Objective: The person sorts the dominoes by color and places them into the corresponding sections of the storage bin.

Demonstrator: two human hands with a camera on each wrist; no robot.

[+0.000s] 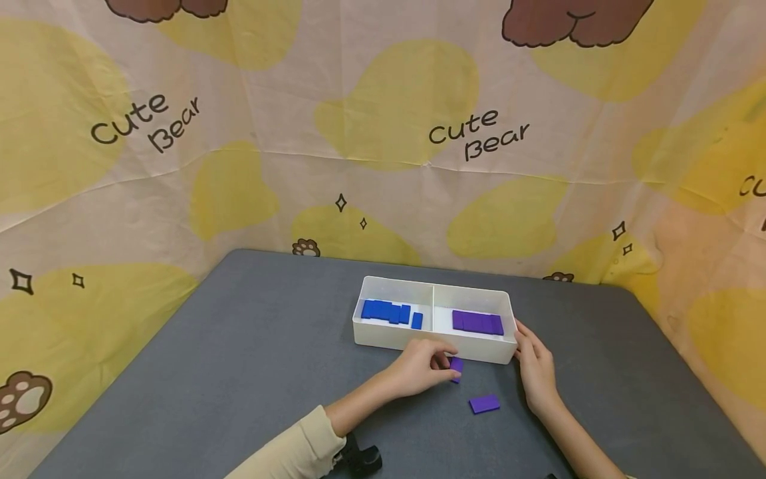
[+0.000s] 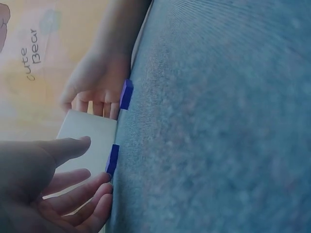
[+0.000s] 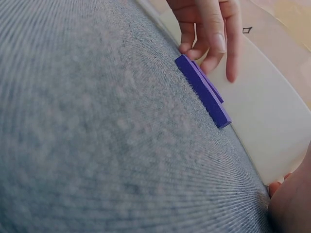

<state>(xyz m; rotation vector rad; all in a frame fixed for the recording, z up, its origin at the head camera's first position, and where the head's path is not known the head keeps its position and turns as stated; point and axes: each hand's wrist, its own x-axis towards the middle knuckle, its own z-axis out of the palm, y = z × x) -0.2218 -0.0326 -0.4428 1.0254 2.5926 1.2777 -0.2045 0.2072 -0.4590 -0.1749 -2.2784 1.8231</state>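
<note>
In the head view my left hand (image 1: 421, 366) is in front of a white two-compartment box (image 1: 407, 338). Its fingers reach around one flat purple tile (image 1: 457, 370) on the table, thumb and fingertips apart. The left wrist view puts a fingertip right at the end of that tile (image 2: 112, 160). A second purple tile (image 1: 484, 404) lies nearer the person. My right hand (image 1: 536, 369) rests against the box's right end with its fingers extended. Several blue tiles (image 1: 378, 310) lie in the left compartment, and several purple tiles (image 1: 477, 322) sit in a row in the right one.
A grey cloth-like surface covers the table (image 1: 269, 372). Behind it hangs a printed bear curtain (image 1: 383, 133). A black device (image 1: 362, 459) shows beside the left sleeve (image 1: 299, 446).
</note>
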